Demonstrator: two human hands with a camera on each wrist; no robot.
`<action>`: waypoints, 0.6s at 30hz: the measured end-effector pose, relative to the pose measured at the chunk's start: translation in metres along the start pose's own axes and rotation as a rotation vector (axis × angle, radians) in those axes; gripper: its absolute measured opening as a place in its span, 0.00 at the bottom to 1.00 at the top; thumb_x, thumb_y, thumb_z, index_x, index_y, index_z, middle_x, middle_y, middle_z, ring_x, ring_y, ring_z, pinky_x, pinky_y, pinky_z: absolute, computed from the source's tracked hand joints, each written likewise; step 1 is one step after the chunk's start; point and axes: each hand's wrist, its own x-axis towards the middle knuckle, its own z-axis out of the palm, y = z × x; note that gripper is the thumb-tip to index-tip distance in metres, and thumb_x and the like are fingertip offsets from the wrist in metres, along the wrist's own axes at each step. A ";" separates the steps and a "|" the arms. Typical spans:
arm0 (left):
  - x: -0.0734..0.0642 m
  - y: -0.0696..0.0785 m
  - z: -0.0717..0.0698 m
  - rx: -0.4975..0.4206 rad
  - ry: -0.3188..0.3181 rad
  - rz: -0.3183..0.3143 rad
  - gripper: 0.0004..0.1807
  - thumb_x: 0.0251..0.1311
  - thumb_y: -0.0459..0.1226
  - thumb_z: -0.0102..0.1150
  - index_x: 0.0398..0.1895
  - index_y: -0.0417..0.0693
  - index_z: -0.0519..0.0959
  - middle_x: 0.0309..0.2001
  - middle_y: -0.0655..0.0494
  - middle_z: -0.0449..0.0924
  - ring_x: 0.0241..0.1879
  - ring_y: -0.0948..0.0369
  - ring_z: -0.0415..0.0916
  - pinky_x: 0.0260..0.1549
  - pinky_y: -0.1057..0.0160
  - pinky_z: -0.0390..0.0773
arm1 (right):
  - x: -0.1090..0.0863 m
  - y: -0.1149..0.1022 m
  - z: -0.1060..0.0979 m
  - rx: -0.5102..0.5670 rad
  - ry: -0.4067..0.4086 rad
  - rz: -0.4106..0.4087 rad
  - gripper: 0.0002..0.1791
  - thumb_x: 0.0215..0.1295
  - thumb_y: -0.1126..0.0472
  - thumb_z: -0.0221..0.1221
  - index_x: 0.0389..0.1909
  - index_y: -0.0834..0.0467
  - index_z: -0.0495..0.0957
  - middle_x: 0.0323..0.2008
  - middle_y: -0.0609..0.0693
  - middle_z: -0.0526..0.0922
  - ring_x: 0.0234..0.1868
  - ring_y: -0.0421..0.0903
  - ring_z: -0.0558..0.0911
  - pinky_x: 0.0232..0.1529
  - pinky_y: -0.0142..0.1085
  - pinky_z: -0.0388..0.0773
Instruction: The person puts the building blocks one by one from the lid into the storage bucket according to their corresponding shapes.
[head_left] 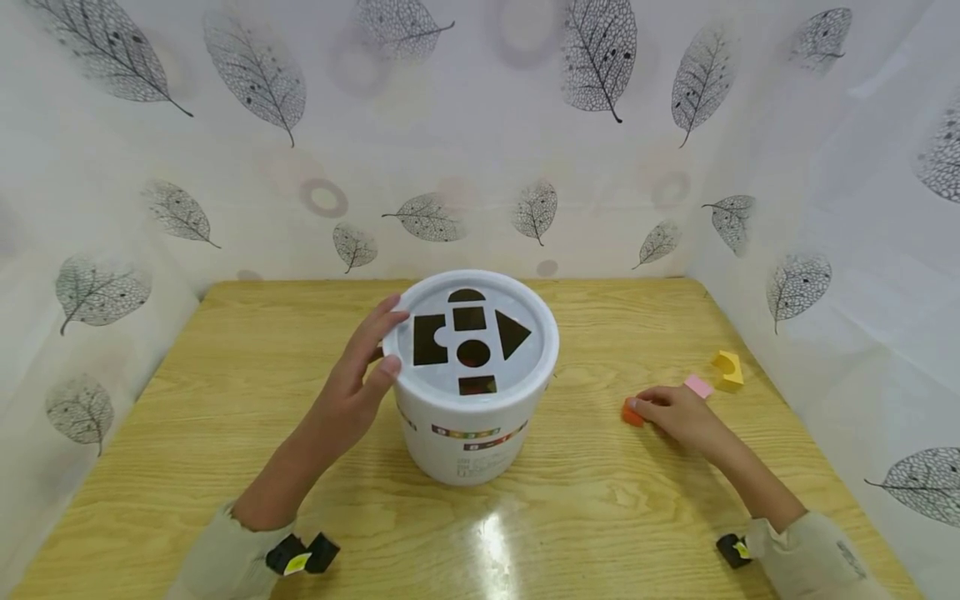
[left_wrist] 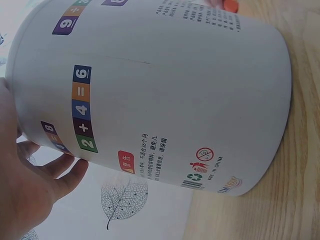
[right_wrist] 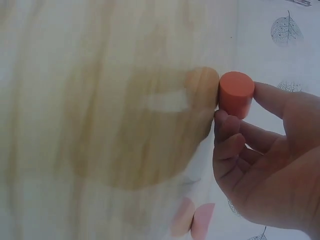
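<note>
A white bucket (head_left: 423,454) stands upright with a white lid (head_left: 517,375), which has several shaped holes. My left hand (head_left: 352,387) grips its left side at the rim, thumb toward the front and fingers behind. In the left wrist view, bent fingers lie against the bucket wall (left_wrist: 165,95). To the bucket's right, my right hand (head_left: 686,417) pinches an orange cylinder block (head_left: 632,412) at the tabletop. The right wrist view shows the round end of that cylinder block (right_wrist: 236,90) between thumb and fingers. Just behind this hand lies a pink block (head_left: 698,386), partly hidden.
A yellow block (head_left: 729,372) with a curved cutout lies beside the pink one, near the right table edge. The wooden table (head_left: 285,333) is enclosed at the back and sides by leaf-patterned white sheeting (head_left: 480,150). Printed number strips mark the bucket.
</note>
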 end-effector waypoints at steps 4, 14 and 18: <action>0.000 0.000 0.000 -0.003 -0.001 -0.003 0.30 0.74 0.36 0.42 0.78 0.58 0.59 0.81 0.63 0.45 0.76 0.54 0.52 0.64 0.62 0.68 | -0.001 -0.003 0.002 -0.016 0.026 -0.020 0.27 0.74 0.47 0.57 0.59 0.66 0.78 0.25 0.51 0.80 0.25 0.45 0.75 0.30 0.36 0.72; 0.000 0.002 0.000 0.000 0.000 -0.002 0.30 0.74 0.36 0.42 0.78 0.57 0.58 0.81 0.63 0.45 0.76 0.54 0.53 0.64 0.63 0.67 | -0.006 -0.007 0.004 0.012 0.107 -0.080 0.29 0.75 0.49 0.57 0.66 0.66 0.73 0.48 0.63 0.83 0.33 0.44 0.75 0.29 0.34 0.74; 0.000 0.002 0.001 -0.001 -0.001 -0.003 0.30 0.74 0.36 0.42 0.78 0.57 0.58 0.81 0.63 0.45 0.76 0.55 0.53 0.64 0.65 0.67 | -0.009 -0.011 0.003 0.064 0.123 -0.098 0.30 0.75 0.49 0.57 0.68 0.65 0.70 0.40 0.64 0.80 0.26 0.43 0.72 0.24 0.34 0.72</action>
